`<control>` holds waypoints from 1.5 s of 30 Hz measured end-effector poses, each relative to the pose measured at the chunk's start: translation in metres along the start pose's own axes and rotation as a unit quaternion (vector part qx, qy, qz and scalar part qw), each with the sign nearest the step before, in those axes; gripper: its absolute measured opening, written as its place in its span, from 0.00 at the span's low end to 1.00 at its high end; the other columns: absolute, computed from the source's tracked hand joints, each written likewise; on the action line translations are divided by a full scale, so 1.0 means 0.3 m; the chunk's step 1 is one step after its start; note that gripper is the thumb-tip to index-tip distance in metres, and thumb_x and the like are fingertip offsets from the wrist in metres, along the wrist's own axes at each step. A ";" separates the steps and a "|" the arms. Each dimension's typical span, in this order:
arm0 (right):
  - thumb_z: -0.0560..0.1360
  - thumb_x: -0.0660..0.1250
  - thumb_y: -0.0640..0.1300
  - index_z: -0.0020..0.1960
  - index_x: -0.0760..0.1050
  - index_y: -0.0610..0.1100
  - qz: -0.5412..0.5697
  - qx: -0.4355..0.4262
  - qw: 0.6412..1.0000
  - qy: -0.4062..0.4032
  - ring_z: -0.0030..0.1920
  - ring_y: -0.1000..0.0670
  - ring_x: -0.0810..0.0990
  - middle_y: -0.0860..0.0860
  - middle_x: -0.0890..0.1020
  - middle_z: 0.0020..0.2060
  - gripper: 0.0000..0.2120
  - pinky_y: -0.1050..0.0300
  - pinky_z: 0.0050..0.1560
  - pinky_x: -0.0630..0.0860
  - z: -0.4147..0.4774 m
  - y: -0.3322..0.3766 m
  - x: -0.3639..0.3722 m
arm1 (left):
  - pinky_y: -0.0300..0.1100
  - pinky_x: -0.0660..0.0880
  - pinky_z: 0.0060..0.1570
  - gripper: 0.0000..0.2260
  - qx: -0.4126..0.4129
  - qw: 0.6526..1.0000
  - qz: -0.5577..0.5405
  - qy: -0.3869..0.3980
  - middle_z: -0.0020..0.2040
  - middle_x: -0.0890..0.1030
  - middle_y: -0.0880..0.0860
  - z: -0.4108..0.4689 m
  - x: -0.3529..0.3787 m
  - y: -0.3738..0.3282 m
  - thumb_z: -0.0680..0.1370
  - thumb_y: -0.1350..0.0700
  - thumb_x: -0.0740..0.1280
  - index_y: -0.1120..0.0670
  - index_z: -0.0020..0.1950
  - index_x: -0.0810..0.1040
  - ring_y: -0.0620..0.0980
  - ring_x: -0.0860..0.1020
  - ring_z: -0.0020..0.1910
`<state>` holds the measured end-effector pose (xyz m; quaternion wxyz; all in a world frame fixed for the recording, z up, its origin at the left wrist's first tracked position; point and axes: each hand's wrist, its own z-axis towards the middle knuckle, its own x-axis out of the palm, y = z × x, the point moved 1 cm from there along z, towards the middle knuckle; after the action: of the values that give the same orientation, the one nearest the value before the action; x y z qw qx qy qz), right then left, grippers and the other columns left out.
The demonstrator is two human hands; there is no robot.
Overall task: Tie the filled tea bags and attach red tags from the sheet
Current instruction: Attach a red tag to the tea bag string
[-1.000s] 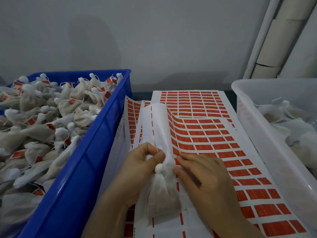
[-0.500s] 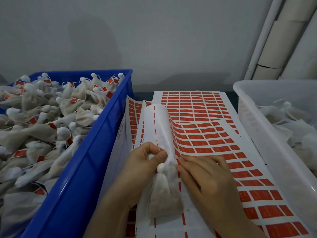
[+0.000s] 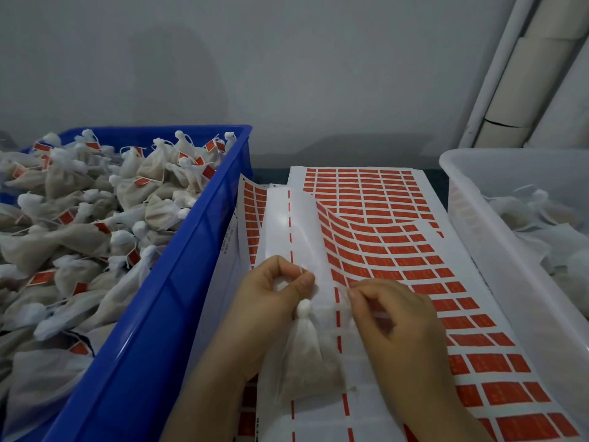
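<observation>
A filled white tea bag (image 3: 307, 358) with a knotted top lies on the sheet of red tags (image 3: 395, 247). My left hand (image 3: 271, 298) holds the bag by its neck, thumb and forefinger pinching its thin string. My right hand (image 3: 398, 317) is beside it, fingertips pinched at the edge of the red tag rows; whether a tag sits between them is hidden. A peeled, curled backing strip (image 3: 299, 231) rises behind the hands.
A blue crate (image 3: 178, 282) on the left is heaped with tied, red-tagged tea bags (image 3: 95, 212). A clear plastic bin (image 3: 497, 250) on the right holds untagged bags. A grey wall and white pipes (image 3: 510, 74) stand behind.
My right hand has moved from lying flat beside the bag's knot to a pinch at the tag rows, slightly right. The left hand keeps its hold on the bag.
</observation>
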<state>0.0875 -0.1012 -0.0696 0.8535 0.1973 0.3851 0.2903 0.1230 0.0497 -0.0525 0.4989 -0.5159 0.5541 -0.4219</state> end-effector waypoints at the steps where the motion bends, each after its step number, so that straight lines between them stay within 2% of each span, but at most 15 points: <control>1: 0.71 0.58 0.56 0.43 0.77 0.51 0.023 0.038 0.999 0.006 0.38 0.61 0.75 0.59 0.79 0.39 0.12 0.69 0.44 0.72 0.005 0.000 -0.002 | 0.29 0.75 0.31 0.05 0.002 1.000 0.001 -0.016 0.40 0.81 0.42 0.000 0.000 -0.001 0.73 0.51 0.70 0.48 0.38 0.79 0.46 0.79 0.43; 2: 0.71 0.58 0.56 0.40 0.73 0.56 0.041 0.078 0.996 0.009 0.37 0.62 0.75 0.63 0.76 0.38 0.07 0.76 0.40 0.69 0.010 -0.004 -0.005 | 0.27 0.72 0.27 0.04 0.007 0.999 0.012 -0.033 0.40 0.81 0.41 0.000 -0.001 0.000 0.73 0.51 0.70 0.48 0.39 0.79 0.45 0.78 0.43; 4: 0.70 0.57 0.57 0.37 0.68 0.58 0.063 0.149 0.987 0.004 0.37 0.65 0.74 0.67 0.73 0.36 0.05 0.78 0.33 0.66 0.020 -0.019 -0.011 | 0.27 0.71 0.27 0.04 0.022 0.996 0.049 -0.067 0.42 0.79 0.39 0.001 -0.003 0.000 0.73 0.50 0.70 0.48 0.40 0.79 0.44 0.77 0.44; 8: 0.68 0.54 0.61 0.40 0.69 0.58 0.105 0.238 0.965 -0.006 0.40 0.61 0.75 0.65 0.75 0.39 0.10 0.72 0.37 0.65 0.032 -0.052 -0.025 | 0.40 0.72 0.54 0.03 0.071 0.982 0.113 -0.131 0.57 0.77 0.38 0.003 -0.009 0.000 0.71 0.48 0.72 0.44 0.41 0.79 0.45 0.74 0.58; 10: 0.67 0.53 0.63 0.40 0.71 0.57 0.132 0.273 0.953 -0.019 0.37 0.60 0.76 0.63 0.77 0.35 0.13 0.72 0.34 0.66 0.038 -0.060 -0.038 | 0.44 0.69 0.59 0.03 0.089 0.980 0.110 -0.142 0.61 0.74 0.37 -0.004 -0.008 -0.010 0.70 0.49 0.73 0.43 0.40 0.80 0.42 0.71 0.61; 12: 0.68 0.52 0.63 0.39 0.72 0.54 0.143 0.275 0.950 -0.026 0.34 0.60 0.78 0.60 0.79 0.31 0.16 0.74 0.31 0.66 0.045 -0.059 -0.052 | 0.35 0.76 0.48 0.03 0.083 0.992 0.026 -0.089 0.52 0.81 0.35 -0.015 0.007 -0.027 0.68 0.47 0.71 0.43 0.40 0.81 0.39 0.78 0.52; 14: 0.67 0.53 0.64 0.39 0.74 0.53 0.167 0.269 0.948 -0.020 0.36 0.65 0.78 0.65 0.79 0.33 0.18 0.73 0.32 0.67 0.049 -0.048 -0.060 | 0.29 0.77 0.36 0.08 0.061 0.996 -0.068 -0.006 0.43 0.84 0.39 -0.033 0.033 -0.043 0.65 0.46 0.68 0.45 0.41 0.83 0.37 0.81 0.44; 18: 0.65 0.61 0.60 0.43 0.74 0.57 0.231 0.263 0.937 -0.020 0.40 0.72 0.77 0.75 0.78 0.36 0.11 0.78 0.28 0.68 0.051 -0.018 -0.066 | 0.35 0.80 0.41 0.09 0.025 0.993 -0.099 0.053 0.42 0.85 0.43 -0.050 0.078 -0.041 0.65 0.48 0.68 0.45 0.42 0.84 0.42 0.83 0.42; 22: 0.61 0.65 0.59 0.47 0.71 0.59 0.254 0.258 0.931 -0.042 0.41 0.79 0.71 0.81 0.73 0.37 0.15 0.83 0.28 0.63 0.056 -0.017 -0.079 | 0.40 0.81 0.41 0.13 0.000 0.986 -0.149 0.069 0.42 0.85 0.49 -0.054 0.097 -0.041 0.64 0.51 0.70 0.50 0.47 0.83 0.49 0.84 0.41; 26: 0.61 0.64 0.57 0.44 0.73 0.57 0.273 0.262 0.924 -0.048 0.42 0.74 0.75 0.77 0.76 0.36 0.12 0.77 0.31 0.70 0.053 -0.036 -0.093 | 0.41 0.81 0.40 0.13 -0.015 0.979 -0.181 0.088 0.43 0.85 0.52 -0.061 0.108 -0.044 0.65 0.51 0.70 0.53 0.47 0.83 0.51 0.84 0.41; 29: 0.63 0.62 0.58 0.41 0.76 0.57 0.289 0.274 0.916 -0.047 0.43 0.61 0.81 0.72 0.79 0.38 0.10 0.67 0.42 0.74 0.048 -0.043 -0.094 | 0.43 0.81 0.43 0.14 -0.018 0.978 -0.179 0.102 0.45 0.85 0.50 -0.066 0.120 -0.045 0.67 0.48 0.69 0.52 0.49 0.82 0.50 0.84 0.44; 31: 0.64 0.62 0.57 0.40 0.79 0.60 0.312 0.277 0.908 -0.044 0.44 0.57 0.82 0.69 0.81 0.40 0.08 0.64 0.42 0.76 0.050 -0.039 -0.097 | 0.44 0.81 0.44 0.14 -0.021 0.977 -0.183 0.109 0.46 0.85 0.49 -0.070 0.126 -0.044 0.67 0.48 0.69 0.51 0.49 0.83 0.49 0.84 0.45; 34: 0.64 0.64 0.58 0.41 0.79 0.65 0.326 0.247 0.912 -0.019 0.47 0.63 0.80 0.70 0.81 0.42 0.08 0.72 0.36 0.75 0.054 -0.019 -0.110 | 0.46 0.81 0.47 0.13 -0.016 0.977 -0.180 0.110 0.47 0.85 0.49 -0.074 0.133 -0.039 0.68 0.49 0.69 0.51 0.49 0.84 0.50 0.84 0.46; 38: 0.60 0.64 0.63 0.50 0.75 0.64 0.339 0.218 0.915 0.013 0.47 0.69 0.78 0.73 0.78 0.45 0.18 0.74 0.35 0.73 0.054 -0.001 -0.107 | 0.43 0.81 0.44 0.11 -0.012 0.978 -0.179 0.103 0.47 0.85 0.48 -0.074 0.140 -0.031 0.68 0.49 0.70 0.49 0.47 0.85 0.48 0.84 0.45; 45: 0.57 0.66 0.63 0.52 0.74 0.60 0.357 0.227 0.906 0.005 0.44 0.66 0.80 0.70 0.80 0.42 0.24 0.73 0.33 0.73 0.051 0.002 -0.099 | 0.41 0.80 0.42 0.10 0.000 0.976 -0.187 0.110 0.45 0.85 0.49 -0.079 0.151 -0.030 0.66 0.49 0.69 0.45 0.45 0.85 0.48 0.84 0.43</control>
<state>0.0832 -0.1217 -0.0437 0.6233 0.5081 0.3490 0.4813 0.1022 0.0027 -0.0456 0.3476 -0.5609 0.4995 -0.5614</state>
